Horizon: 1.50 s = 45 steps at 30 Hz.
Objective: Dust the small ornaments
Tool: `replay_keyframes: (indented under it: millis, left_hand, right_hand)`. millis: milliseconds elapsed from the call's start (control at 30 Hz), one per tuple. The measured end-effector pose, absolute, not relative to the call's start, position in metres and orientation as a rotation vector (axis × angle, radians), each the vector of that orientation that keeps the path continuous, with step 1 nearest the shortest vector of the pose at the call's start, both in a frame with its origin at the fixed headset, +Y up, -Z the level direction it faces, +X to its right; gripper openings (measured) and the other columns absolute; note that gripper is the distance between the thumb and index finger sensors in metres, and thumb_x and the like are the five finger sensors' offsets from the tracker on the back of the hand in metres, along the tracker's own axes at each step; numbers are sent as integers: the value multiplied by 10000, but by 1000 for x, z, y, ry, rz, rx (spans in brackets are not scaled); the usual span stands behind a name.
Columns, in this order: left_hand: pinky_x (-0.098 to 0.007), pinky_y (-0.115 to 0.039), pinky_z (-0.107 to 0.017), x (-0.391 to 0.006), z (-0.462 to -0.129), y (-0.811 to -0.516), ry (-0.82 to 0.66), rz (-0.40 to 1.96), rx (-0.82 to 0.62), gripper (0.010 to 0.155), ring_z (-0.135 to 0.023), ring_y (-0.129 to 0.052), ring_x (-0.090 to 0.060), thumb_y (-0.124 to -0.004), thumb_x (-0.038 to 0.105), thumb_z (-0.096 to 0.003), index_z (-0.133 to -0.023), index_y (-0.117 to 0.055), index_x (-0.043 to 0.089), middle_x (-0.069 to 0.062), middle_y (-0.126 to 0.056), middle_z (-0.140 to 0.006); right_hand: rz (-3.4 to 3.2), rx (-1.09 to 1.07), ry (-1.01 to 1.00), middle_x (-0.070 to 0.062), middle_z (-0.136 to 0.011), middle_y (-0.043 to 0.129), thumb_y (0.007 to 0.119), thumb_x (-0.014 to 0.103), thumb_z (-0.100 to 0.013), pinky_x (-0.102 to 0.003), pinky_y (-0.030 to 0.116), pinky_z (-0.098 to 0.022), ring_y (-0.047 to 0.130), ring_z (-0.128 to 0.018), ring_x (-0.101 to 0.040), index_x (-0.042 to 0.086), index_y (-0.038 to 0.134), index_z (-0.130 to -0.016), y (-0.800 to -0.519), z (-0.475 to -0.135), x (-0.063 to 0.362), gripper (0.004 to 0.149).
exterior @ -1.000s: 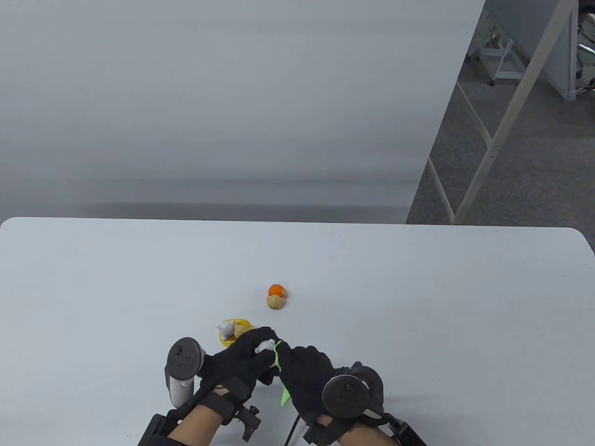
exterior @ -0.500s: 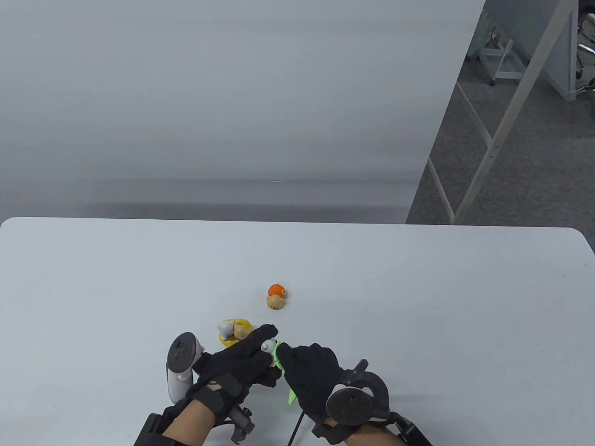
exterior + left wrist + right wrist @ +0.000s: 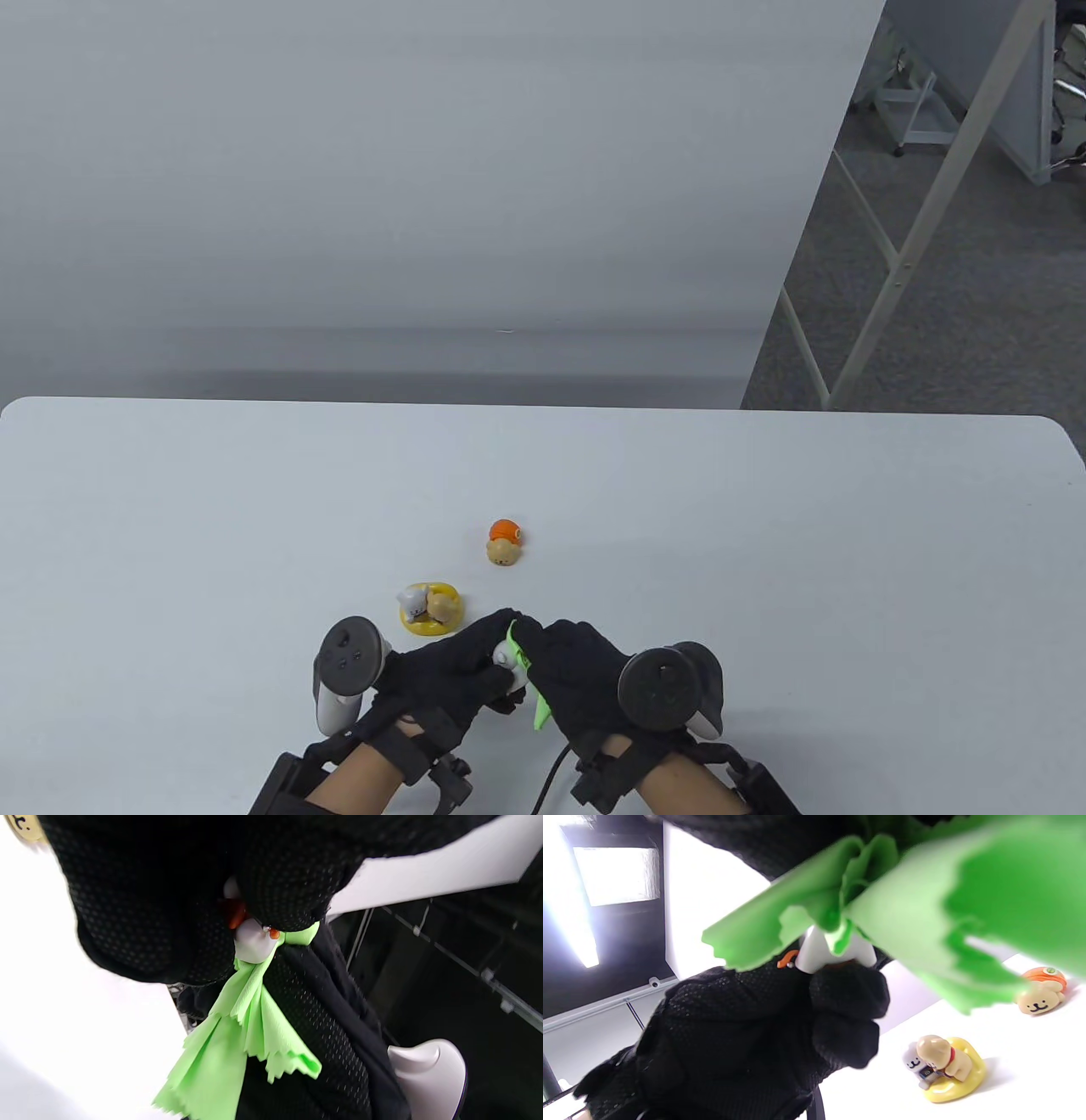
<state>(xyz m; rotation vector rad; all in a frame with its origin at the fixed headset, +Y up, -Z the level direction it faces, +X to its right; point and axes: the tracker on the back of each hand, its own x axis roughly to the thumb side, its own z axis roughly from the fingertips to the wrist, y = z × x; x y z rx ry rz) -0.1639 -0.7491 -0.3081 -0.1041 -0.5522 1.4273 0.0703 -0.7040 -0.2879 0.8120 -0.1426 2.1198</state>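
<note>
My left hand (image 3: 458,675) grips a small white ornament (image 3: 506,655) with orange bits, above the table's near edge. It also shows in the left wrist view (image 3: 253,942) and the right wrist view (image 3: 825,952). My right hand (image 3: 577,679) holds a bright green cloth (image 3: 537,705) and presses it against the white ornament; the cloth hangs down in the left wrist view (image 3: 237,1035) and fills the top of the right wrist view (image 3: 925,895). A yellow-based ornament with two little animals (image 3: 429,607) stands just beyond my left hand. An orange-capped ornament (image 3: 504,542) sits further back.
The white table (image 3: 764,543) ends close beyond the ornaments at a grey wall. A white metal frame (image 3: 899,255) stands on the floor to the right. A black cable (image 3: 551,768) trails from my right wrist.
Both hands have drawn slightly toward me and lower with the white ornament. My right hand has turned so its tracker faces up, and the cloth has shifted along the ornament.
</note>
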Motion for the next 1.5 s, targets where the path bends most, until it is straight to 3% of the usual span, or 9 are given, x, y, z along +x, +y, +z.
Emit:
replay_keyframes:
  millis: [100, 300, 467, 767, 967, 1100, 1233, 1367, 1500]
  left_hand:
    - [-475, -1059, -368, -168, -311, -750, -533, 1555, -101, 658, -570, -1142, -376, -875, 216, -436, -1018, -716, -47, -284, -830, -962]
    - [-434, -1065, -367, -174, -309, -755, -394, 1655, -78, 668, -561, -1146, -322, -882, 276, -459, -1017, -711, -48, -278, -836, -947]
    - [-448, -1067, -350, -174, -307, -750, -423, 1457, -19, 676, -556, -1153, -343, -908, 341, -461, -986, -755, -56, -282, -881, -888]
    - [-485, -1059, -382, -166, -301, -729, -631, 1190, 65, 669, -590, -1146, -417, -912, 250, -431, -1003, -738, -52, -284, -864, -928]
    - [-503, -1036, -412, -173, -303, -731, -602, 1295, 102, 757, -621, -1119, -431, -896, 236, -435, -1080, -605, -33, -271, -837, -952]
    - [-512, -1015, -433, -187, -313, -733, -552, 1308, 74, 836, -657, -1090, -446, -922, 335, -494, -1107, -516, -64, -272, -804, -951]
    - [-443, -1063, -330, -197, -318, -736, -580, 1289, 75, 698, -534, -1148, -328, -1057, 449, -429, -959, -837, 52, -194, -875, -851]
    - [-385, -1094, -273, -196, -317, -733, -566, 1220, 85, 685, -472, -1180, -264, -1130, 393, -337, -890, -871, 82, -189, -887, -881]
    - [-360, -1115, -231, -188, -312, -730, -580, 1068, 127, 675, -419, -1210, -215, -1159, 393, -294, -833, -907, 74, -182, -979, -786]
  right_hand:
    - [2055, 798, -99, -385, -723, 908, 815, 133, -544, -754, 781, -461, 951, -501, -493, -29, 750, -937, -706, -288, 73, 430]
    - [2079, 864, -276, -394, -715, 908, 828, 123, -535, -758, 778, -458, 950, -494, -501, -43, 751, -928, -703, -277, 68, 433]
    - [2220, 986, -458, -391, -713, 904, 831, 128, -530, -757, 777, -458, 949, -495, -500, -25, 756, -925, -702, -266, 57, 431]
    - [2096, 808, -235, -389, -728, 897, 817, 133, -542, -757, 767, -464, 940, -511, -502, -25, 751, -939, -703, -281, 66, 432]
    - [2099, 806, -131, -391, -730, 898, 813, 133, -543, -759, 768, -464, 940, -514, -504, -55, 739, -935, -705, -286, 68, 440]
    - [2131, 823, -84, -383, -729, 903, 818, 137, -542, -756, 770, -465, 943, -514, -501, -37, 769, -933, -711, -287, 68, 431]
    - [2040, 732, -110, -377, -729, 905, 822, 146, -542, -745, 781, -464, 949, -512, -490, -23, 766, -936, -712, -289, 74, 433]
    - [2005, 717, -168, -377, -746, 895, 827, 140, -540, -749, 768, -481, 940, -532, -498, -11, 762, -946, -708, -289, 79, 438]
    - [2120, 781, -260, -371, -758, 893, 843, 142, -530, -746, 767, -489, 939, -546, -500, 74, 811, -929, -708, -288, 78, 406]
